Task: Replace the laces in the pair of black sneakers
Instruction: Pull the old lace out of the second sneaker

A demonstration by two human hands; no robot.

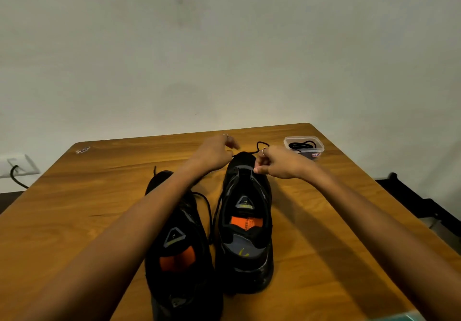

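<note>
So there's a pair of black sneakers sitting side by side on a wooden tabletop (74, 208), heels toward the person, toes pointing to 12 o'clock. The left sneaker (179, 246) sits a bit closer to the camera and is partly covered by the left forearm; the right sneaker (245, 221) is just beside it at 3 o'clock, nearly touching. Both have orange insoles showing inside.

Both hands are up at the toe end of the right sneaker. The left hand (215, 155) hovers at about 11 o'clock off the toe, fingers curled in with the tips pinched on a black lace (252, 151) right where it comes off the shoe. The right hand (277, 162) is at about 1 o'clock off the toe, fingers bunched tight together and pinching the same lace, which loops up and away just past the knuckles. There's a ring on a finger of each hand.

More lace trails loose between the two sneakers, running down along the inner side of the right one.

Off at 2 o'clock, near the far right corner of the tabletop, sits a small clear plastic container (303, 146) with a black coil of lace inside. A small sticker (82, 149) is near the far left corner at 10 o'clock. A wall socket (18, 166) with a black cable plugged in shows past the left edge.
</note>
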